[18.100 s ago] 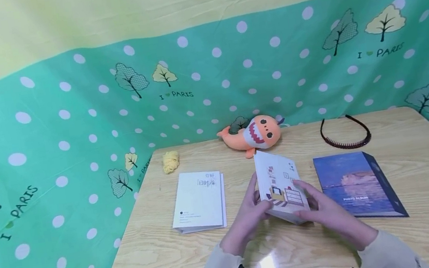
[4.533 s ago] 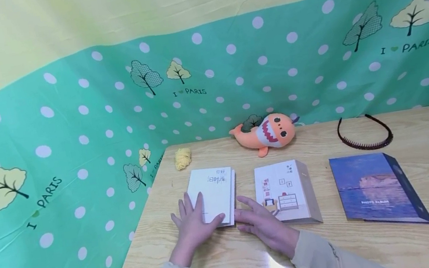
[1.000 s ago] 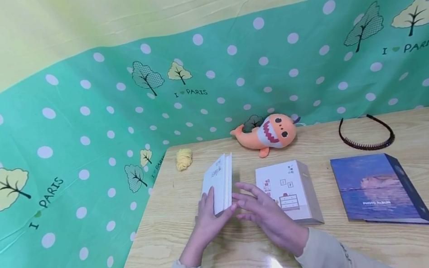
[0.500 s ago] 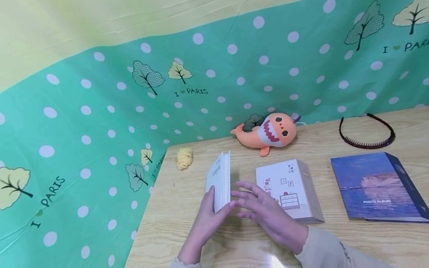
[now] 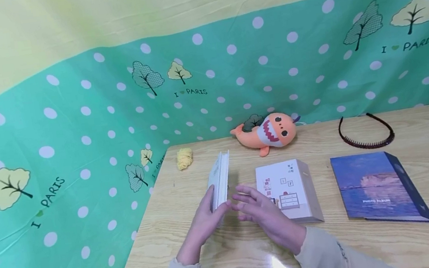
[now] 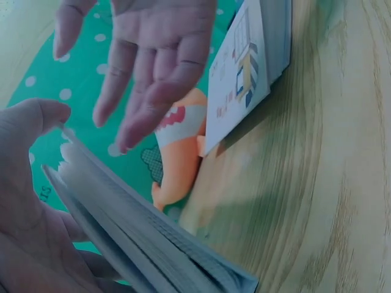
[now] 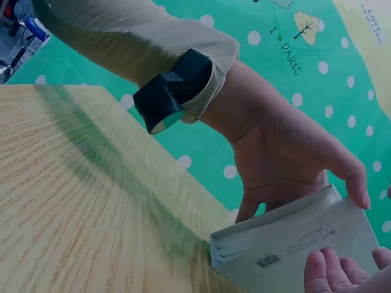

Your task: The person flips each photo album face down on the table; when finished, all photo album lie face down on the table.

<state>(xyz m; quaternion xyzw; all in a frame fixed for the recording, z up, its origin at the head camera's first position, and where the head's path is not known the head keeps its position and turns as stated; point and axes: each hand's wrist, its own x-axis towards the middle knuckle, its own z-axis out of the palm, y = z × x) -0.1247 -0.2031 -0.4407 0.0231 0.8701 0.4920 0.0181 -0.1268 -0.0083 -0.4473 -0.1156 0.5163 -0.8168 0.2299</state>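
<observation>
My left hand grips a white photo album, thumb along the near edge and fingers behind the cover. The album is tilted up on the table, its page edges facing right. In the left wrist view, the pages of this album show slightly parted between the covers. Its back, with a barcode, faces the right wrist camera. Just right of it is my right hand, fingers loosely spread and holding nothing. A second white album with a drawn room on its cover lies right of that hand.
On the right lies a blue photo album, with a dark toothed headband behind it. An orange plush shark sits at the back by the polka-dot curtain. A yellow yarn bundle lies at the back left.
Since several seconds ago, the left white album has gone from lying flat to tilted up in my left hand. Over the last second it has turned steeper; the right hand has barely moved.
</observation>
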